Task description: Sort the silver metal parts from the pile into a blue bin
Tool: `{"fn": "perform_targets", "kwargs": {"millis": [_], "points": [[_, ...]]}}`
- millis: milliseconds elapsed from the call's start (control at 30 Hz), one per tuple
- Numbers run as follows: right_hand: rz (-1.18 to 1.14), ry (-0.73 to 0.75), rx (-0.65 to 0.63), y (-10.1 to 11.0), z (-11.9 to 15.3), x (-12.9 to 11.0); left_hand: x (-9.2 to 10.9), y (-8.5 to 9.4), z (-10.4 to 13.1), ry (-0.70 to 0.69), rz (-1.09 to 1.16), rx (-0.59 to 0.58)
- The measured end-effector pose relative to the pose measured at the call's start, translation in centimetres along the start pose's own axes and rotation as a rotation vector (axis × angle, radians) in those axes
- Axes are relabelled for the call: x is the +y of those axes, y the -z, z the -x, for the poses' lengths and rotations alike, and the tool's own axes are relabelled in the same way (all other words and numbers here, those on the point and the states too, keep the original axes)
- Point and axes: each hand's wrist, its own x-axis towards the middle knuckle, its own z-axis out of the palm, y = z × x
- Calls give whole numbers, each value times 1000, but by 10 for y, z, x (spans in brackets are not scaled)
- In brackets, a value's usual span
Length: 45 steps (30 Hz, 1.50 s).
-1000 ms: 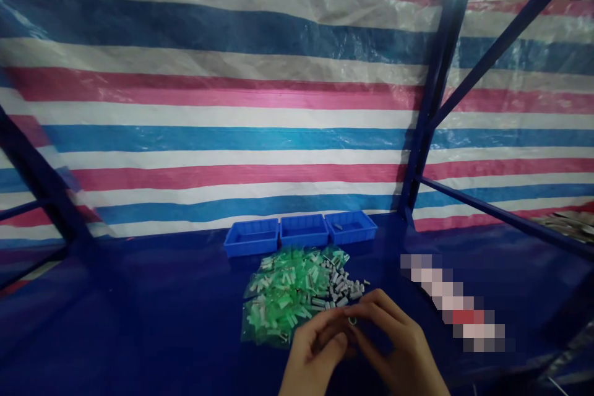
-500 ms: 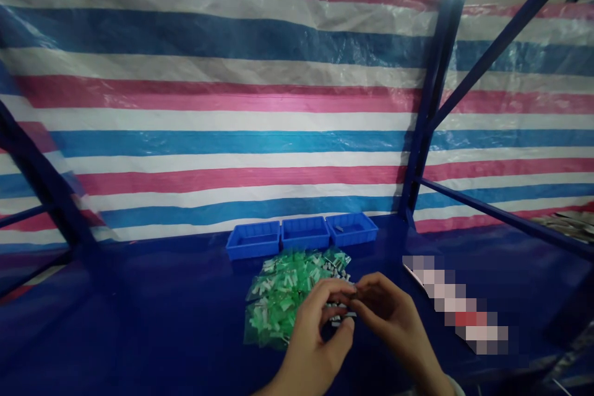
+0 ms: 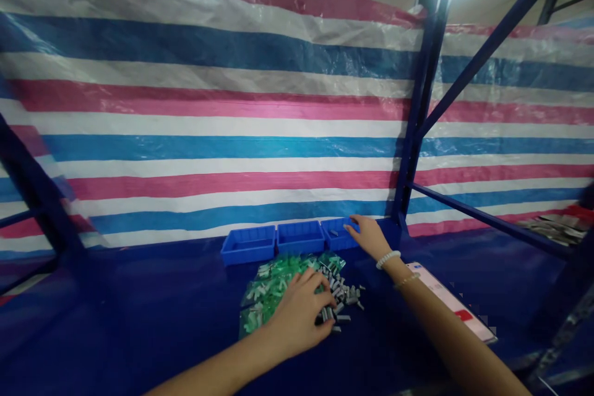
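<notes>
A: Start at the parts. Small grey metal cylinders point(image 3: 341, 297), loose heap on the blue counter point(image 3: 139, 315), just right of a spread of small green plastic bags point(image 3: 273, 288).

B: Left hand point(image 3: 297, 315)?

A: Palm down over the near edge of the heap, fingertips point(image 3: 325, 315) curled into the grey pieces, touching them. Grip half clenched. Whether anything is pinched between the fingers I cannot tell, the hand covers it. Heel of the hand lies over the green bags.

B: Right hand point(image 3: 369, 236)?

A: Arm stretched forward, hand at the right blue bin point(image 3: 335, 234), fingers over its far right rim. Fingers loosely spread, grip looks released, nothing visible in it. White bead bracelet point(image 3: 388, 258) on that wrist, a thinner one just behind it.

B: Anything in that bin?

A: One small dark piece point(image 3: 335, 232) on its floor, left of the fingers. Too small to name.

B: Other bins?

A: Three in a row, touching side by side: left blue bin point(image 3: 248, 244), middle blue bin point(image 3: 301, 237), then the right one. All against the back edge of the counter, just beyond the bags.

B: Surroundings?

A: White card with a red patch point(image 3: 452, 303) flat on the counter under and right of the right forearm. Striped tarp point(image 3: 208, 111), pink, white and blue, hangs behind the bins. Blue steel rack post point(image 3: 417, 111) stands right of the bins with diagonal braces.
</notes>
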Motion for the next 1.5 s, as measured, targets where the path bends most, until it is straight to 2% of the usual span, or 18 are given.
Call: {"fn": "perform_targets", "kwargs": {"millis": [167,267,367,467,533,667,800,933,1100,1200,1267,1333,1400,1500], "points": [[0,15,19,-13,7,13,-1,-7,0,-160,-139,-119],[-47,-8,12,-12,11,15,1,-7,2,-253,-210,-140],[-125,-67,-13,-10,12,13,4,-6,2,-269,-175,-132],[-244,-149,-73,-11,16,4,5,0,-6,-229,5,-47],[-350,-218,-154,-15,23,-8,1,6,-14,-145,142,47],[-549,-335,-402,-27,46,-39,-17,17,-24,45,272,277],[-860,-460,-622,-34,66,-61,-29,16,-22,79,320,417],[-964,-439,-636,-33,68,-64,-28,13,-19,80,354,484],[-867,-337,-607,-29,65,-63,-27,12,-21,110,391,542],[-664,-175,-443,-25,66,-65,-30,11,-22,257,594,554],[-519,-21,-306,-21,66,-67,-32,9,-22,382,777,516],[-385,138,-220,-17,66,-67,-31,8,-22,474,916,480],[-276,270,-194,-15,67,-67,-28,8,-22,531,1024,454],[-216,416,-241,-14,70,-69,-19,7,-19,614,1227,369]]}}
